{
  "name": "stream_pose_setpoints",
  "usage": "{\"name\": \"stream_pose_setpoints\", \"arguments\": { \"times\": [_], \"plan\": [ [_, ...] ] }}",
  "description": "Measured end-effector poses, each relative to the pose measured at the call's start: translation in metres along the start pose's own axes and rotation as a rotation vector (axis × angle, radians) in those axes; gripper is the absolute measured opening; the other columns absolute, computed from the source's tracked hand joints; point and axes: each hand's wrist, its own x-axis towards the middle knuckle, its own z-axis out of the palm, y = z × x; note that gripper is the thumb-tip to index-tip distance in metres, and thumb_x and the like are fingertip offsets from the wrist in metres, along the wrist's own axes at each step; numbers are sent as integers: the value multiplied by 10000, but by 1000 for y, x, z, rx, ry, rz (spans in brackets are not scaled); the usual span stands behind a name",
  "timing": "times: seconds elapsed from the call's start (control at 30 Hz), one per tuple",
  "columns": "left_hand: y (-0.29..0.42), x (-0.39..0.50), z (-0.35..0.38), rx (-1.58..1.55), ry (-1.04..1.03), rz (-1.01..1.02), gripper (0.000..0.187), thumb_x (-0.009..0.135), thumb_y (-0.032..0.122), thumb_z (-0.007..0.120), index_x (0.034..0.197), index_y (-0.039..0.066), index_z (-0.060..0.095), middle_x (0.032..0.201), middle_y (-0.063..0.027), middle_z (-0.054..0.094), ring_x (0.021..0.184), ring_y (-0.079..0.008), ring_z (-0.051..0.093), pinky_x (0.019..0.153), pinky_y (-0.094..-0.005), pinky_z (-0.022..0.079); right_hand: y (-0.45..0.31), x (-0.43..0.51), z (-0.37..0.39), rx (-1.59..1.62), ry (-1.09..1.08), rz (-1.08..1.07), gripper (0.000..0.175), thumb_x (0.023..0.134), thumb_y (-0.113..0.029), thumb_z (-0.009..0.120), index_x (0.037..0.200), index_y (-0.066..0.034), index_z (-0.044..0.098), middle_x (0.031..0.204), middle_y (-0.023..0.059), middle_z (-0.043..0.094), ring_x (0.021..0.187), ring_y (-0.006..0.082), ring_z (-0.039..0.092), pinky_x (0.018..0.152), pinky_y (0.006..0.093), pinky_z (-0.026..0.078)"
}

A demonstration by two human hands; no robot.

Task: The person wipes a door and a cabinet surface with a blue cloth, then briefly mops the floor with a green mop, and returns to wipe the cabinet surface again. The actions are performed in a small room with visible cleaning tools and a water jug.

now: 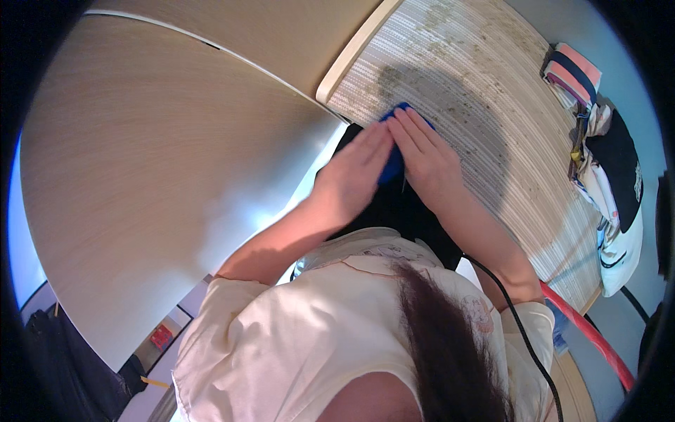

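A deep blue, cloth-like item [393, 168] lies beneath and between my two hands, above my lap. Its far edge shows just past my fingertips, and the hands hide most of it. My left hand [354, 161] is laid over its left side with the fingers straight and close together, slightly blurred. From the right, my right hand [428, 158] covers the other side, its fingertips meeting those of the left. Black fabric [401, 208] covers my lap under the hands.
A woven mat [532, 205] with dark specks and wooden edging [358, 50] lies ahead and right. Folded fabric [574, 74] and clothes [614, 174] line its far side. A large wooden panel [158, 147] stands left. A black cable [519, 316] and red tube [590, 335] run beside my right arm.
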Motion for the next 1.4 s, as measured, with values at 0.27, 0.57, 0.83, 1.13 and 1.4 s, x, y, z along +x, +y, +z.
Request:
{"name": "stream_pose_setpoints", "arguments": {
  "times": [0.27,0.57,0.83,1.13,1.4],
  "plan": [
    [13,7,1,135,-119,346,489,757,84,510,1183,-156,509,1254,-278,518,1235,-381,475,1076,-406,368,-2,-19,-14,-26,78,-7,419,794,-60,532,1205,10,569,1269,168,567,1188,287,541,952,351,471],
    [22,-4,8,256,-126,439,492,768,114,518,1187,-144,519,1226,-260,545,1200,-358,506,1071,-394,371,2,-35,-19,-1,95,-50,454,762,-7,555,1216,4,565,1255,161,579,1170,292,556,950,369,474],
    [-8,43,-10,357,142,260,435,782,67,531,1180,-107,540,1248,-227,544,1205,-326,510,1030,-389,409,56,22,9,-58,120,-44,443,766,17,557,1205,-36,586,1255,119,572,1128,313,565,905,381,500],
    [-27,65,16,549,240,87,436,773,65,529,1177,-97,546,1240,-224,546,1176,-327,525,1010,-374,428,62,82,11,-96,168,-196,415,805,-53,545,1217,-69,590,1195,77,549,1101,268,546,889,333,503],
    [-11,57,16,513,187,65,455,757,81,528,1179,-86,558,1264,-211,533,1185,-314,519,1012,-361,427,76,67,3,-119,96,-282,395,789,-52,544,1178,-44,610,1108,83,560,1058,286,559,839,343,521]
  ]
}}
